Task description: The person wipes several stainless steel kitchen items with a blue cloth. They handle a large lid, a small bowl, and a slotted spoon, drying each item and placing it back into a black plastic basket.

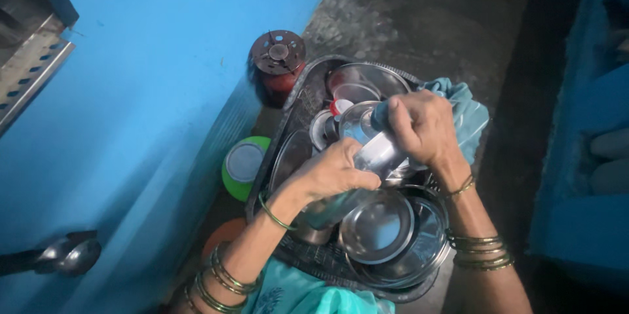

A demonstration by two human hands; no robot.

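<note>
Blue wall [164, 91] beside me; below it a dark basket [298, 101] of steel plates [379, 229]. Over it, my left hand [334, 173] and right hand [424, 127] have fingers clamped around a clear plastic bottle [373, 157], tilted.

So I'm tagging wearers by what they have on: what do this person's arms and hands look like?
Both forearms are bare. The left hand has one thin green bangle at the wrist and several gold-green bangles higher up. The right hand has a thin gold bangle at the wrist and a stack further up. Teal cloth shows below.
</note>
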